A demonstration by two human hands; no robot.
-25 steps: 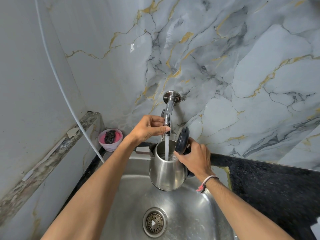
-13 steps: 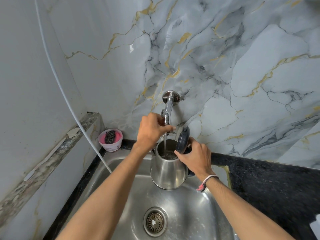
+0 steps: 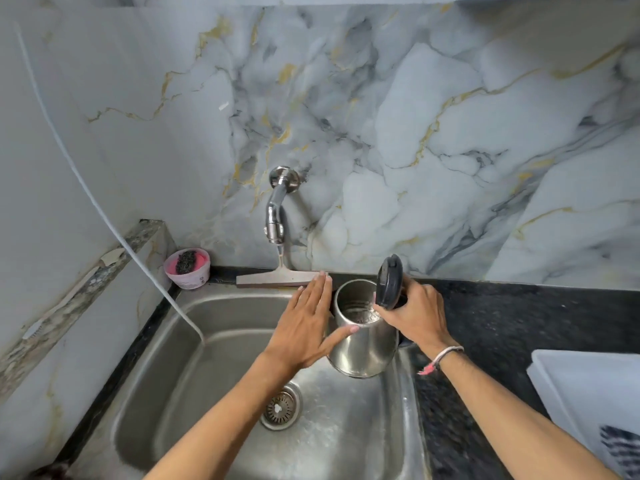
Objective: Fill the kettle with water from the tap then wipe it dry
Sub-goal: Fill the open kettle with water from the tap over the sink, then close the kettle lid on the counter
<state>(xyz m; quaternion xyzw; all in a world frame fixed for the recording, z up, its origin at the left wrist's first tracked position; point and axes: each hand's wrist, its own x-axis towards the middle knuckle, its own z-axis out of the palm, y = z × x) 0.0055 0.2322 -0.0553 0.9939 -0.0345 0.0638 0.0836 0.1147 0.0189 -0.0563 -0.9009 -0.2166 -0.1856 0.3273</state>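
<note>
A steel kettle (image 3: 363,348) hangs above the right side of the sink (image 3: 214,358), its black lid (image 3: 389,282) flipped up and water visible inside. My right hand (image 3: 415,315) grips its handle from the right side. My left hand (image 3: 306,325) is flat with fingers spread, its palm and thumb resting against the kettle's left wall. The chrome tap (image 3: 277,216) sticks out of the marble wall up and to the left of the kettle. No water runs from it.
A pink tub holding a dark scrubber (image 3: 187,268) stands at the sink's back left corner. A squeegee (image 3: 277,279) lies along the back ledge. A white hose (image 3: 104,216) drops into the basin. Black countertop (image 3: 519,317) extends right, with a white tray (image 3: 588,400) on it.
The water has stopped. My left hand left the tap and came down flat against the kettle's side. My right hand carried the kettle rightward, away from under the tap.
</note>
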